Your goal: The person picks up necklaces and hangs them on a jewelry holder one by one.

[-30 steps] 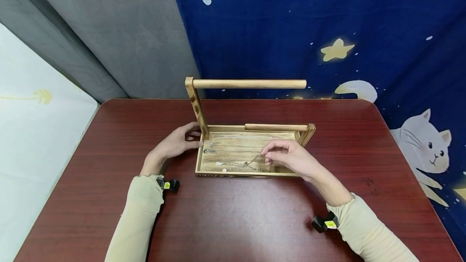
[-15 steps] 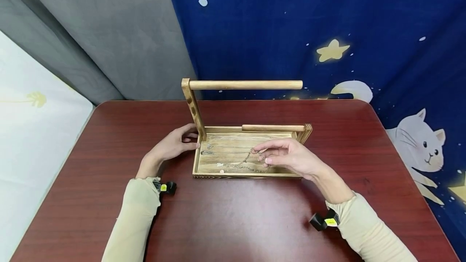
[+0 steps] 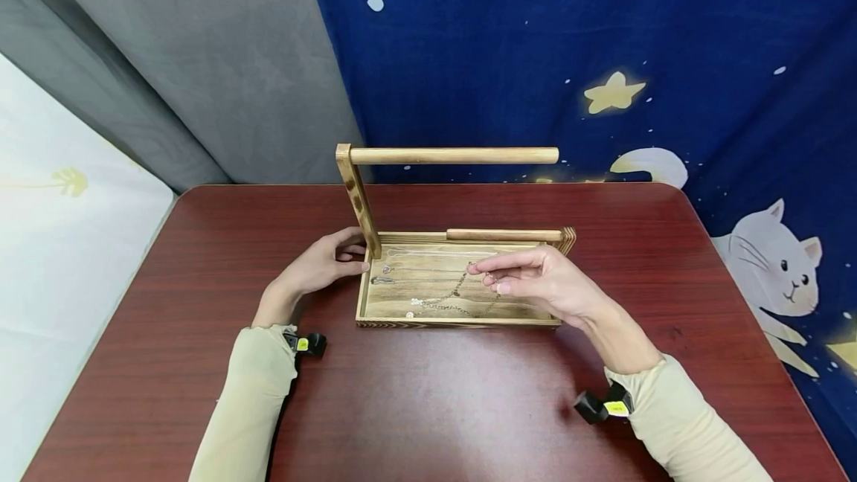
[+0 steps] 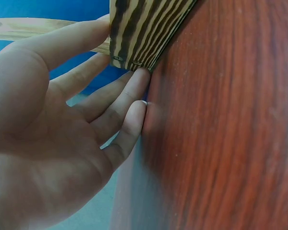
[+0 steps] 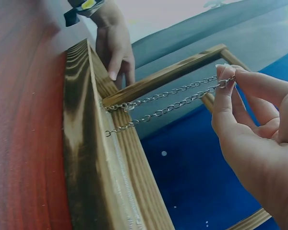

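Observation:
A wooden tray (image 3: 455,323) holds several thin necklaces. My right hand (image 3: 545,287) is above its right half, pinching a silver chain necklace (image 5: 157,113) between thumb and fingertips. Two strands run down from the pinch to the tray in the right wrist view; a white flower-like pendant (image 3: 416,302) lies near their lower end in the head view. At the tray's left end, my left hand (image 3: 320,268) touches the wood with relaxed fingers. The left wrist view shows its thumb and fingertips (image 4: 139,79) at the striped corner.
A wooden post (image 3: 358,203) on the left carries a long rod (image 3: 455,155) over the tray. A lower rod (image 3: 504,234) runs along the back right. Other chains lie flat: one at the back (image 3: 435,254), one with a bar-shaped pendant (image 3: 382,281). The table (image 3: 428,393) is reddish brown.
My right hand has risen a little, drawing the pinched chain up; its flower-like pendant has slid right in the tray. My left hand stays at the tray's end.

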`<state>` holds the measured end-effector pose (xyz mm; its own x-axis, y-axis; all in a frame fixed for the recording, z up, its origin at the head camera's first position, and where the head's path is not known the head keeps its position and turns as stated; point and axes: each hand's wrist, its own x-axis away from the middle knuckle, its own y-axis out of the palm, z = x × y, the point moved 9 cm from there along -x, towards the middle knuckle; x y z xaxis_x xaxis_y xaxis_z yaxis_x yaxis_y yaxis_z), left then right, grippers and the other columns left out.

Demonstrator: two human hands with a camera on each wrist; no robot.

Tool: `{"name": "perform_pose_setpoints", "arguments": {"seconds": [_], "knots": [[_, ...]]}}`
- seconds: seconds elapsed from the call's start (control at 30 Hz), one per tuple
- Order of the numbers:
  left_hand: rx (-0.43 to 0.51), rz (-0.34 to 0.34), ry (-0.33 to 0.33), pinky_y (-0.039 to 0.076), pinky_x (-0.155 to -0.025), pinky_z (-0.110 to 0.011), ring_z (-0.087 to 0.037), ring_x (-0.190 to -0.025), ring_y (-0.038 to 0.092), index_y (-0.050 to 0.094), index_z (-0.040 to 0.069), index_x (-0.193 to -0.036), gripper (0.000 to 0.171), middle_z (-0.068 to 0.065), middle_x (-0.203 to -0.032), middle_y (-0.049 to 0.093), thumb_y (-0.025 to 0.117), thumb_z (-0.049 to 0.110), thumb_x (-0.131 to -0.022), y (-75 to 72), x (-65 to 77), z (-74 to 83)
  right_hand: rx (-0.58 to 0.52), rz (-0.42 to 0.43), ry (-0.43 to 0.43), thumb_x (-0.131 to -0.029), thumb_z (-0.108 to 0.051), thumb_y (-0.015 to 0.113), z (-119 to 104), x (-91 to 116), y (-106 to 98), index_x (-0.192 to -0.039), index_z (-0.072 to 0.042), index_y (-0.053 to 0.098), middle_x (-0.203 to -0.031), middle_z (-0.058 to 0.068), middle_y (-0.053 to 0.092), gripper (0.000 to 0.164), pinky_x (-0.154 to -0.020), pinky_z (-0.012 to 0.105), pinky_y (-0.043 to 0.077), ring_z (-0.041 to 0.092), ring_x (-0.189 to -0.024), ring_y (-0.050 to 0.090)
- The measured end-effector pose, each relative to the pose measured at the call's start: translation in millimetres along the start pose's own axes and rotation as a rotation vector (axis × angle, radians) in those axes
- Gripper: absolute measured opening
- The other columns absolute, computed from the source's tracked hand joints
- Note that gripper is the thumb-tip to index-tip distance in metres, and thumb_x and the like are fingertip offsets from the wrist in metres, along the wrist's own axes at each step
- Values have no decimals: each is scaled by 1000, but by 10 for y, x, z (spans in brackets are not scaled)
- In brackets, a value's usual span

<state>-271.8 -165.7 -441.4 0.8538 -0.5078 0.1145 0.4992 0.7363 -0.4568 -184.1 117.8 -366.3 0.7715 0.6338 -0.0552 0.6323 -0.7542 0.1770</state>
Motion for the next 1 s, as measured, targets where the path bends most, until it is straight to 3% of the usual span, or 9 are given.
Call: {"name": "perform_pose_setpoints", "arguments": {"seconds": [0.23, 0.5, 0.7, 0.9, 1.0], "knots": [[4, -8, -8, 48, -96, -40, -33, -117, 60, 43, 2, -146, 61, -19, -136, 55, 71, 5, -92, 12, -6, 1, -44, -53, -40, -94, 12, 58, -116, 18, 43, -136, -5, 61, -139, 12, 58, 46, -89, 40, 54, 24, -113, 62], [2, 2, 1, 49, -86, -22, -32, -109, 64, 42, 0, -146, 62, -22, -131, 58, 71, 4, -92, 3, 4, 7, 136, -87, -51, -95, 9, 58, -239, 59, 70, -141, 4, 51, -145, 24, 48, 47, -94, 43, 51, 32, -121, 59], [14, -7, -9, 49, -83, -21, -31, -109, 64, 43, 2, -147, 62, -21, -127, 61, 71, 4, -92, 7, 3, 5, 166, -99, -49, -94, 11, 58, -330, 92, 82, -142, 6, 49, -146, 17, 50, 49, -96, 38, 50, 32, -127, 55], [14, -16, -6, 48, -84, -22, -31, -109, 64, 42, 3, -147, 62, -20, -129, 60, 70, 5, -92, 9, 5, 8, 189, -84, -140, -93, 14, 56, -446, 108, 79, -139, 9, 51, -142, 18, 54, 46, -91, 34, 52, 30, -123, 59], [22, -10, -9, 49, -83, -21, -32, -110, 63, 39, 2, -149, 66, -20, -136, 55, 70, 4, -92, 7, 6, -3, 158, -100, -208, -93, 17, 53, -519, 114, 93, -140, 10, 48, -145, 19, 51, 48, -91, 40, 53, 31, -121, 59]]}}
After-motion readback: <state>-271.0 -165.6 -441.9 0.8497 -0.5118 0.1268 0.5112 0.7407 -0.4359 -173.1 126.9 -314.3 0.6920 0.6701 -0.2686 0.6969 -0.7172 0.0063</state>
